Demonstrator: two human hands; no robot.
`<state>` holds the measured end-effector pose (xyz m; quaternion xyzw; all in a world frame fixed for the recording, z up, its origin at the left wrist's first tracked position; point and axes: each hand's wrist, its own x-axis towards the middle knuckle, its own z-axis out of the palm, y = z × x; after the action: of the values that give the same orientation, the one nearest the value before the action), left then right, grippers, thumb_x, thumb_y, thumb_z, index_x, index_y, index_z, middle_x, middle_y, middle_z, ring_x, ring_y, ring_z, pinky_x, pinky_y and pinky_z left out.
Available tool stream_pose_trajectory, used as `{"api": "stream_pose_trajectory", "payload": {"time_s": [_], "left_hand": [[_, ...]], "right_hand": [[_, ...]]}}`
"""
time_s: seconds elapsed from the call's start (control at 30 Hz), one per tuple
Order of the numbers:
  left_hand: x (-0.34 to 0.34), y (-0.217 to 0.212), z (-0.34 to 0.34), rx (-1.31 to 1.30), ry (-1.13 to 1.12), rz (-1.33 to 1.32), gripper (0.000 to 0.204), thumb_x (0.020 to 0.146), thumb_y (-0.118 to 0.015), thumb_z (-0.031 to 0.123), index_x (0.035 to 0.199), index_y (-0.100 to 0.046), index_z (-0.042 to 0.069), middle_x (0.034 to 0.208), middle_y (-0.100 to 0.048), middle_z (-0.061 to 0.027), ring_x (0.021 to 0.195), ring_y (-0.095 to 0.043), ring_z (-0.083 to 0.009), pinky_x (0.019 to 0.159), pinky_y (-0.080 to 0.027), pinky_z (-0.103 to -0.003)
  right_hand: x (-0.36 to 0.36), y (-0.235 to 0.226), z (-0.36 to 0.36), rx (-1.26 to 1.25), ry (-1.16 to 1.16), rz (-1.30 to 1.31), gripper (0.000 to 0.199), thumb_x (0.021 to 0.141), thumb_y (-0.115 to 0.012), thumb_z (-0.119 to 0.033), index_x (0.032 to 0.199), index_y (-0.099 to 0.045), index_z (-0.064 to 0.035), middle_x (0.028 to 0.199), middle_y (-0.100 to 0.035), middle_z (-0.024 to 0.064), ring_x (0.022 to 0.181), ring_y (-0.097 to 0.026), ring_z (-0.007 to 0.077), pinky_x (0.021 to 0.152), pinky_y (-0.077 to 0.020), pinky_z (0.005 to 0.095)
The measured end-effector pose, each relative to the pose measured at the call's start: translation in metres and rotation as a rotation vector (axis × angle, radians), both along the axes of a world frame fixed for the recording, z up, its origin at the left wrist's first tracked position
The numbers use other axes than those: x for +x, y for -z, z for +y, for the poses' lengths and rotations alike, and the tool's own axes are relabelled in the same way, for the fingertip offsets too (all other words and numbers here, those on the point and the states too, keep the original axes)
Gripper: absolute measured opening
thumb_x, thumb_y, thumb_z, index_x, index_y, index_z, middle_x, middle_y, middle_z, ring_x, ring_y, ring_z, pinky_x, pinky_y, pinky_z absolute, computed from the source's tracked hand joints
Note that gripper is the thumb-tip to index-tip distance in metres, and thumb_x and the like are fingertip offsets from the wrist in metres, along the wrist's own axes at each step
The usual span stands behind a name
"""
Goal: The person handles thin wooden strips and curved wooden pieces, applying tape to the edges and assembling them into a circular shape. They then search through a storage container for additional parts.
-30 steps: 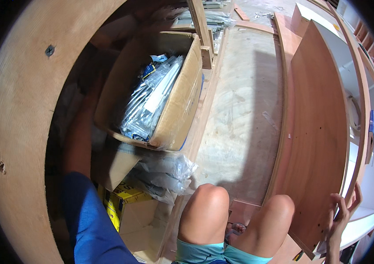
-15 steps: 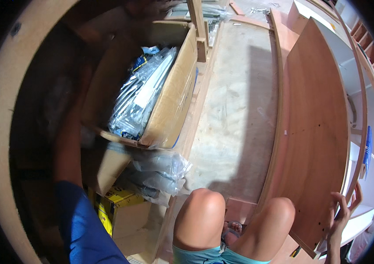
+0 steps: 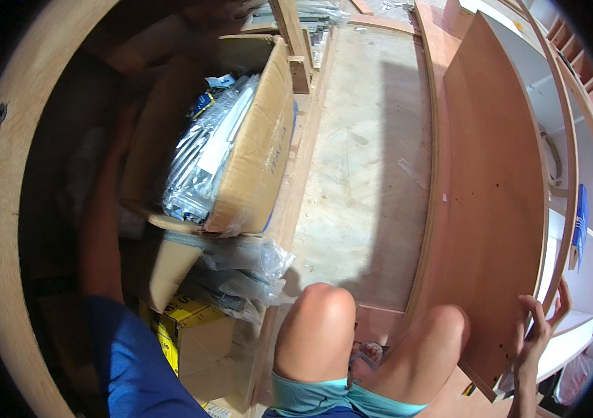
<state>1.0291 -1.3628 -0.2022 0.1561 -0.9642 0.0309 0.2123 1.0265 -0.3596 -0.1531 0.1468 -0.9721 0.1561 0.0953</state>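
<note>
Nothing much has moved since a moment ago: the right hand (image 3: pixel 537 334) at 4 o'clock still grips the edge of the tall brown board (image 3: pixel 498 209), while the left hand, reaching into the dark by the cardboard box (image 3: pixel 254 153) at 10 o'clock, is hidden, so I cannot tell.

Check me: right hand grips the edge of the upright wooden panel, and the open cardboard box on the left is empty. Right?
Not quite. The head view shows the cardboard box packed with plastic-wrapped bundles, not empty. The right hand does grip the edge of the upright wooden panel.
</note>
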Motion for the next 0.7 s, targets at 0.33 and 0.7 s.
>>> {"api": "stream_pose_trajectory", "payload": {"time_s": [0.33, 0.7], "left_hand": [[-0.060, -0.075, 0.401, 0.357, -0.108, -0.395, 0.082, 0.086, -0.066, 0.071, 0.121, -0.070, -0.003, 0.102, -0.074, -0.0188, 0.094, -0.071, -0.0280, 0.086, -0.054, -0.040], [-0.053, -0.047, 0.480, 0.350, 0.067, -0.274, 0.054, 0.088, -0.075, 0.017, 0.131, -0.056, -0.010, 0.102, -0.069, -0.0370, 0.102, -0.068, -0.0495, 0.092, -0.053, -0.051]], "right_hand": [[0.014, -0.015, -0.002, -0.058, 0.059, -0.019, 0.026, 0.079, -0.060, 0.012, 0.098, -0.073, -0.0009, 0.160, -0.026, 0.0219, 0.150, -0.032, 0.0409, 0.118, -0.0332, 0.0488], [0.009, -0.017, 0.008, -0.045, -0.055, 0.074, 0.026, 0.073, -0.065, 0.012, 0.091, -0.075, -0.0054, 0.159, -0.027, 0.0249, 0.151, -0.026, 0.0459, 0.122, -0.0268, 0.0536]]}}
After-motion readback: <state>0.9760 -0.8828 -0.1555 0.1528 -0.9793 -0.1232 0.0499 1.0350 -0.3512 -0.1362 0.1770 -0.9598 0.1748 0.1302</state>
